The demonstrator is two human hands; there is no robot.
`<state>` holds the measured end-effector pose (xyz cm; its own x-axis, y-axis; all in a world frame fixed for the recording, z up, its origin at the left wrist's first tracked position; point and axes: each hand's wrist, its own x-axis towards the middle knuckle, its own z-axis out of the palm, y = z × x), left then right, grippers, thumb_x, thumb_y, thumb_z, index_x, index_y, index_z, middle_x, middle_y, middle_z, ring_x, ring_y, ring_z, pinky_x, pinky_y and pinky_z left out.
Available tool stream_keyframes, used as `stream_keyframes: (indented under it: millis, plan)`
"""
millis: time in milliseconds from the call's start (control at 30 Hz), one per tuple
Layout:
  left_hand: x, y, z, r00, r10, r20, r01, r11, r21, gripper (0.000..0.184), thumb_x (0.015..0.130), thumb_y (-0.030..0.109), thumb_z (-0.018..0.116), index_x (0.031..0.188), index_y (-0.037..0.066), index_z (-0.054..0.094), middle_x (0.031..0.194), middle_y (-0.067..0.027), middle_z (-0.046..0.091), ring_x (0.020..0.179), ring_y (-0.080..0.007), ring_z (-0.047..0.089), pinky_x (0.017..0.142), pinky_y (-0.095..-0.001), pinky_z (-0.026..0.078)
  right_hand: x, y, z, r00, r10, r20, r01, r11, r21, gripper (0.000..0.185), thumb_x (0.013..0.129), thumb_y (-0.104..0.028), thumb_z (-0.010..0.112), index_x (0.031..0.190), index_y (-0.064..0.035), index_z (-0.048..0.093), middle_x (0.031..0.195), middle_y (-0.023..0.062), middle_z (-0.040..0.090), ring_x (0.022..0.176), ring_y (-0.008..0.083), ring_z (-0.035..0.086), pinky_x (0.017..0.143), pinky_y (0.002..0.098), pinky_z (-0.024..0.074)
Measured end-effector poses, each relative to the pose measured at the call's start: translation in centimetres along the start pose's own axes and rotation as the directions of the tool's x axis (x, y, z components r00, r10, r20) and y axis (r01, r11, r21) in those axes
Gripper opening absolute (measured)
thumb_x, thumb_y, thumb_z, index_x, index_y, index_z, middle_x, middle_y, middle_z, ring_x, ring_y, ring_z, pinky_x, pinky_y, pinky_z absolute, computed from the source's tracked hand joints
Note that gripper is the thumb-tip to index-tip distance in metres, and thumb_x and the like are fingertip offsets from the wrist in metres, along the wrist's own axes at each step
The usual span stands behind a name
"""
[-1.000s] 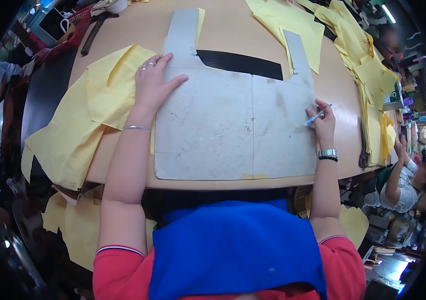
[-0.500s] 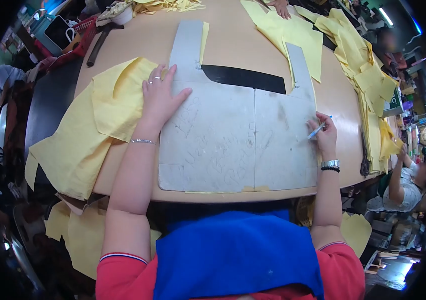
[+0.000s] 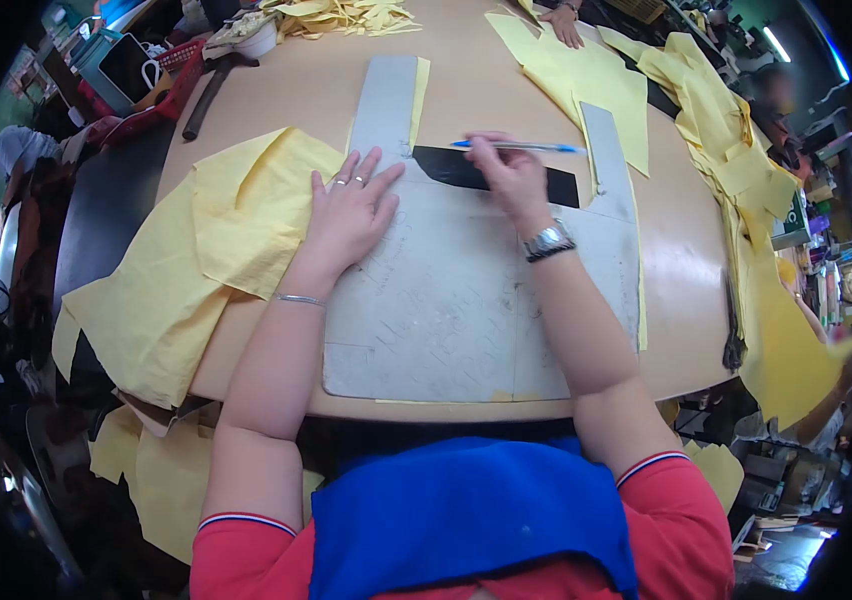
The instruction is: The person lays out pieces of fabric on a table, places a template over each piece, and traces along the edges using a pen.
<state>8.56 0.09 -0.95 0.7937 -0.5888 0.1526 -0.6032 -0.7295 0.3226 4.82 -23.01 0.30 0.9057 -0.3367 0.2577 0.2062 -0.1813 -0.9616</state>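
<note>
A large grey template (image 3: 426, 320) with two upright arms lies on yellow material, whose edge shows along its sides. My left hand (image 3: 354, 210) rests on the template's upper left with fingers spread. My right hand (image 3: 514, 180) is closed on a blue-and-white pen (image 3: 546, 148), over the gap between the arms. A black piece (image 3: 446, 167) lies in that gap, partly hidden by my right hand. Folded yellow fabric (image 3: 161, 270) lies left of the template, close to my left hand.
A hammer (image 3: 208, 100) and a red basket (image 3: 181, 75) are at the upper left. Yellow scraps (image 3: 346, 15) lie at the far edge. Another person's hand (image 3: 563, 24) touches yellow fabric (image 3: 606, 90) at the back. More yellow fabric (image 3: 736, 180) hangs at the right.
My right hand has moved from the template's right edge up and left to the gap, with the pen. My left hand stays on the template. At the far right, yellow fabric has spread lower.
</note>
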Motion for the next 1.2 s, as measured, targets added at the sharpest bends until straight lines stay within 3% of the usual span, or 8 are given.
stream_keyframes:
  millis: [33, 100, 233, 600, 1000, 1200]
  plan:
    - [0.0, 0.0, -0.1, 1.000, 0.000, 0.001, 0.000, 1.000, -0.008, 0.043, 0.097, 0.033, 0.045, 0.139, 0.027, 0.047, 0.153, -0.0056, 0.033, 0.143, -0.0281, 0.026, 0.109, -0.0674, 0.015, 0.5, 1.1, 1.4, 1.000, -0.007, 0.027, 0.007, 1.000, 0.001, 0.021, 0.087, -0.018, 0.067, 0.098, -0.0005, 0.069, 0.079, 0.0044, 0.069, 0.071, 0.0096, 0.063, 0.063, 0.0248, 0.0496]
    - [0.0, -0.1, 0.0, 1.000, 0.007, -0.009, -0.006, 1.000, 0.007, 0.043, 0.097, 0.034, 0.045, 0.139, 0.027, 0.046, 0.153, -0.0057, 0.033, 0.143, -0.0281, 0.026, 0.109, -0.0672, 0.015, 0.9, 0.5, 3.2, 0.995, -0.040, 0.092, 0.057, 0.980, -0.192, 0.018, 0.082, -0.017, 0.069, 0.090, -0.0006, 0.067, 0.075, 0.0053, 0.068, 0.068, 0.0098, 0.063, 0.061, 0.0255, 0.0497]
    - [0.0, -0.1, 0.1, 1.000, 0.010, -0.015, -0.010, 1.000, 0.000, 0.044, 0.097, 0.034, 0.045, 0.140, 0.027, 0.046, 0.153, -0.0061, 0.033, 0.143, -0.0283, 0.025, 0.109, -0.0676, 0.015, 1.3, 1.6, 4.3, 0.995, -0.044, 0.089, 0.066, 0.964, -0.257, 0.017, 0.080, -0.016, 0.069, 0.085, -0.0007, 0.065, 0.071, 0.0070, 0.068, 0.064, 0.0110, 0.063, 0.059, 0.0260, 0.0499]
    - [-0.1, -0.2, 0.4, 0.999, 0.009, -0.033, -0.009, 1.000, -0.013, 0.043, 0.096, 0.033, 0.046, 0.139, 0.026, 0.047, 0.152, -0.0071, 0.034, 0.143, -0.0286, 0.026, 0.108, -0.0683, 0.015, 1.3, 2.0, 4.3, 0.995, -0.082, 0.065, 0.099, 0.936, -0.337, 0.015, 0.081, -0.015, 0.068, 0.084, -0.0009, 0.066, 0.070, 0.0071, 0.068, 0.061, 0.0112, 0.061, 0.058, 0.0265, 0.0488]
    - [0.0, -0.2, 0.2, 1.000, 0.006, -0.020, -0.007, 1.000, -0.008, 0.044, 0.095, 0.033, 0.047, 0.138, 0.026, 0.047, 0.153, -0.0072, 0.033, 0.143, -0.0294, 0.026, 0.109, -0.0679, 0.015, 1.7, 3.3, 4.4, 0.994, -0.036, 0.103, 0.054, 0.982, -0.180, 0.018, 0.082, -0.018, 0.068, 0.087, -0.0006, 0.067, 0.070, 0.0072, 0.068, 0.063, 0.0113, 0.061, 0.059, 0.0268, 0.0488]
    - [0.2, -0.1, -0.5, 1.000, 0.008, 0.019, -0.008, 0.999, -0.035, 0.046, 0.094, 0.035, 0.050, 0.138, 0.025, 0.048, 0.153, -0.0086, 0.032, 0.143, -0.0303, 0.026, 0.110, -0.0665, 0.014, 1.5, 1.4, 3.5, 0.999, 0.014, 0.046, 0.002, 0.946, -0.324, 0.020, 0.085, -0.020, 0.067, 0.092, -0.0014, 0.065, 0.073, 0.0067, 0.068, 0.065, 0.0110, 0.062, 0.061, 0.0260, 0.0497]
